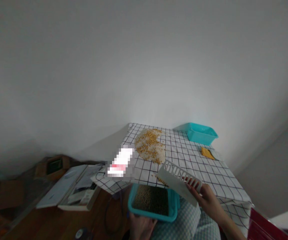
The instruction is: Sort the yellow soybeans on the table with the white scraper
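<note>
My right hand (207, 198) holds a white slotted plastic scoop (179, 178) tilted over the near edge of a table with a black-and-white checked cloth (204, 170). A few yellow beans lie on the scoop's lower edge. My left hand (140, 226) grips from below a teal tray (152, 203) full of small dark-green and tan grains, held under the table edge on my lap. A pile of yellow beans mixed with white grains (151, 146) lies on the cloth at the far left.
A second teal tray (201, 133) stands at the table's far end, with a yellow cloth (207, 153) near it. A blurred-out object (120, 163) sits at the left table edge. Books and papers (76, 186) lie on the wooden floor at left. A white wall stands behind.
</note>
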### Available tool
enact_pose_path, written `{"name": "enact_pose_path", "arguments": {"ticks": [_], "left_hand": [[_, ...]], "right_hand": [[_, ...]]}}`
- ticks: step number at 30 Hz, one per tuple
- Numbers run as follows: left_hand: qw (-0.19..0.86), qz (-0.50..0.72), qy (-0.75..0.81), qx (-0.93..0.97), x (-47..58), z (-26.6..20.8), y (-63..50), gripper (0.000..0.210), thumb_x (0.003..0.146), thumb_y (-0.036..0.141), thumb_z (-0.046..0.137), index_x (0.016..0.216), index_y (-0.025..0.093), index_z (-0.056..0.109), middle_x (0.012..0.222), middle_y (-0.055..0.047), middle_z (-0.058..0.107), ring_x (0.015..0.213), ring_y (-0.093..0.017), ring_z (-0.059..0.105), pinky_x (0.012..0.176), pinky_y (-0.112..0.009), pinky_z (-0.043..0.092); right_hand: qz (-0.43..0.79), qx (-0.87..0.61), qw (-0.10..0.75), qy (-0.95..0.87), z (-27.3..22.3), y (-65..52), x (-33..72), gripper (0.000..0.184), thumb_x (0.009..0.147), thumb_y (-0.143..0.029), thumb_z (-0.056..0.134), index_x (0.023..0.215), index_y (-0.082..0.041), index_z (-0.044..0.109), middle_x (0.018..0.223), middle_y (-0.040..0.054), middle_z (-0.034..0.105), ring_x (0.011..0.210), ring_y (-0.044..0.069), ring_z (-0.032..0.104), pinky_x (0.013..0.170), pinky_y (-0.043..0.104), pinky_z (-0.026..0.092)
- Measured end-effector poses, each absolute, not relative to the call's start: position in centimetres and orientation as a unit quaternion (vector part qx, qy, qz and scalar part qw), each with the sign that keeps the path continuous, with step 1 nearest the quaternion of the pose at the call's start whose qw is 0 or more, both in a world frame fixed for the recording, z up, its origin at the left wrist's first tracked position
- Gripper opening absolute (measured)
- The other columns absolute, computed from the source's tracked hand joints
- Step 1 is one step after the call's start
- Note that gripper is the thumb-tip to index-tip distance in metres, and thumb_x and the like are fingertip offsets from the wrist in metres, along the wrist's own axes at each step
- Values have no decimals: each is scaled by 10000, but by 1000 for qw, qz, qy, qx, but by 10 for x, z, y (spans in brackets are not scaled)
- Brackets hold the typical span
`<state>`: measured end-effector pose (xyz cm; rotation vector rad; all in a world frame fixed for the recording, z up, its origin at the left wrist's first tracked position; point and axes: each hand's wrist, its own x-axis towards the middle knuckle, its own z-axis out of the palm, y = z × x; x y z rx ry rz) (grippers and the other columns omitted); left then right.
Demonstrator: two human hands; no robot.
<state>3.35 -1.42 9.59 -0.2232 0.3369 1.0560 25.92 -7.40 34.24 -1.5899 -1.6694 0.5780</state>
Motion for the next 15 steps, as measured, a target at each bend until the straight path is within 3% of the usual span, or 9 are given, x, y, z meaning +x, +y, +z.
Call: {"name": "enact_pose_path", "arguments": {"ticks": [5,10,15], "left_hand": [[840,512,142,-111,34,96,-15,346,820,528,202,1082,525,427,1306,105,431,1195,-356,369,903,-642,332],[843,501,153,-121,33,99,-15,364,791,562,244,1076,491,458,1246,48,501,1146,-375,419,860,-637,356],[838,507,172,-106,33,99,-16,354,804,552,220,1049,490,468,1189,21,530,1149,-377,415,879,-635,345]], "right_hand": [[180,-664,339,-642,335,-84,268,345,810,-451,520,1047,-235,649,787,36,650,731,202,586,654,298,485],[223,-627,394,-634,339,-69,275,346,824,-467,484,985,-220,666,761,30,649,695,195,578,596,283,472],[180,-613,409,-651,348,-38,264,348,837,-460,468,820,-182,675,621,5,600,582,156,526,523,247,417]]}}
